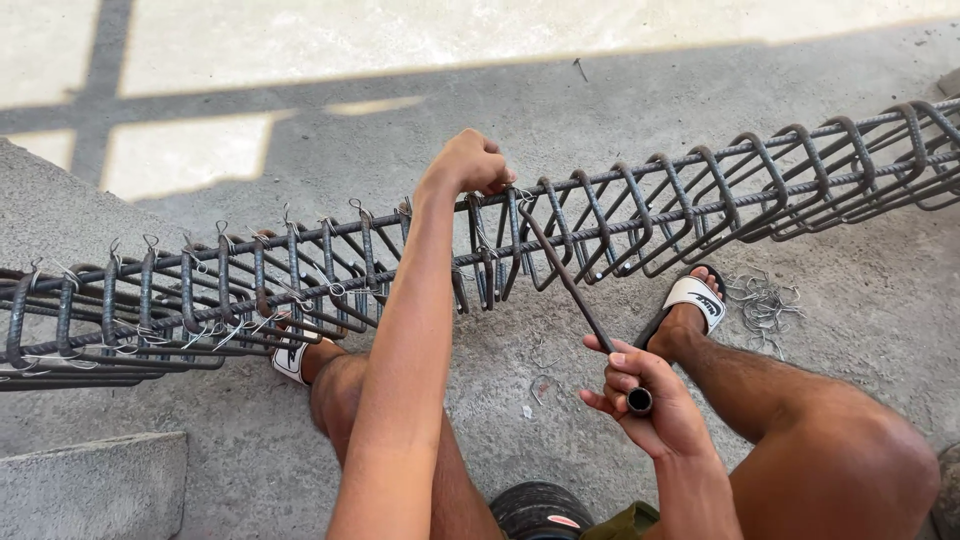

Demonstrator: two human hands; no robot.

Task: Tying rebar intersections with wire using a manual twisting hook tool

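Note:
A long rebar cage (640, 205) of dark steel bars and bent stirrups lies across the concrete floor. My left hand (470, 163) is closed on the cage's top bar at a stirrup, next to a thin wire tie. My right hand (645, 398) grips the tubular handle of a long metal hook tool (565, 275). The tool's tip reaches up to the tie point just right of my left hand. Stirrups to the left carry twisted wire ties; those to the right look untied.
A small heap of loose wire ties (765, 305) lies on the floor beside my right foot in a white sandal (693, 300). A concrete block (90, 485) sits at lower left. A dark round object (540, 510) is under me. My knees frame the tool.

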